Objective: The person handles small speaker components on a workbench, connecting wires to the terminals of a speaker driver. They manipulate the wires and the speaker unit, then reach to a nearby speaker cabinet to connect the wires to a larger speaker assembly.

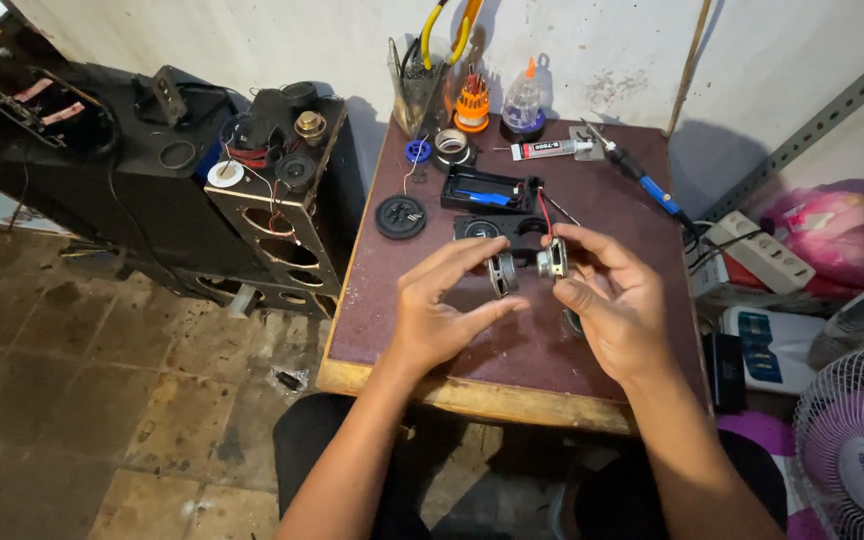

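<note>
**A:** You are holding one small round speaker driver in your left hand, pinching it between thumb and fingertips, and a second small driver in your right hand, fingers closed around its metal rim. Both drivers are hanging just above the middle of the counter, close together but, as far as I can tell, not touching.

**B:** How are they likely handling?

**A:** I am judging them light but dense for their size, with a stiff metal frame and magnet and a thin cone that dents easily. You are doing well gripping by the rim; keep fingertips off the cone. A red wire is running from the right driver back toward the open black casing behind your hands, so it is probably tugging if you pull far.

**B:** And around the hands?

**A:** A round black grille is lying left of the casing, a glue tube is sitting farther back, and a blue-handled soldering iron is resting near the counter's right edge.
</note>
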